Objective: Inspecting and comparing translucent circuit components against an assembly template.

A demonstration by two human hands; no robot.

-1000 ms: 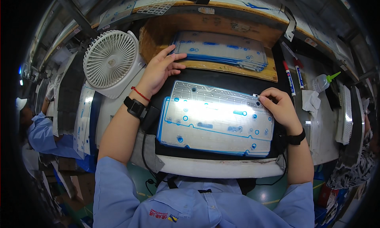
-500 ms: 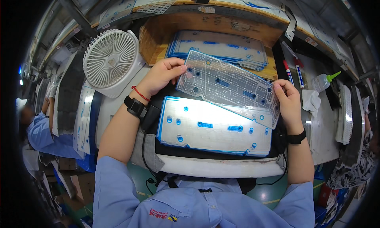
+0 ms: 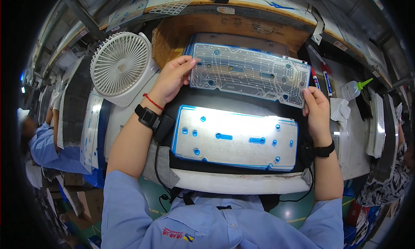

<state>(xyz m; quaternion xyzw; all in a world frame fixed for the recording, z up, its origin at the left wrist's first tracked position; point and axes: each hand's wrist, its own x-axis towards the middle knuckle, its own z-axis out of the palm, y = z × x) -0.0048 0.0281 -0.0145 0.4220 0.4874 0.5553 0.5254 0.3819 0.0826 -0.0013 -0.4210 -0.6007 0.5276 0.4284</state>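
Observation:
A clear keyboard membrane sheet [image 3: 248, 76] printed with fine circuit lines is held up between both hands. My left hand [image 3: 176, 75] pinches its left end between thumb and fingers. At the right end, my right hand [image 3: 317, 110] grips the lower corner. Below the sheet, on a black surface, lies a stack of pale, translucent keyboard membranes [image 3: 233, 149] with blue edges and blue-ringed holes. Behind the held sheet, partly hidden by it, another blue-edged stack [image 3: 242, 39] rests in the wooden tray.
A white fan [image 3: 123, 65] stands at the left, beside the wooden tray [image 3: 166, 43]. To the right are markers [image 3: 327, 82], a squeeze bottle with a green tip [image 3: 351, 90] and a crumpled white tissue [image 3: 340, 110]. A co-worker in a blue sleeve [image 3: 56, 147] sits far left.
The held sheet has risen away from the near stack and turned more level, now overlapping the rear stack. My left hand has shifted slightly left and down, my right hand slightly right.

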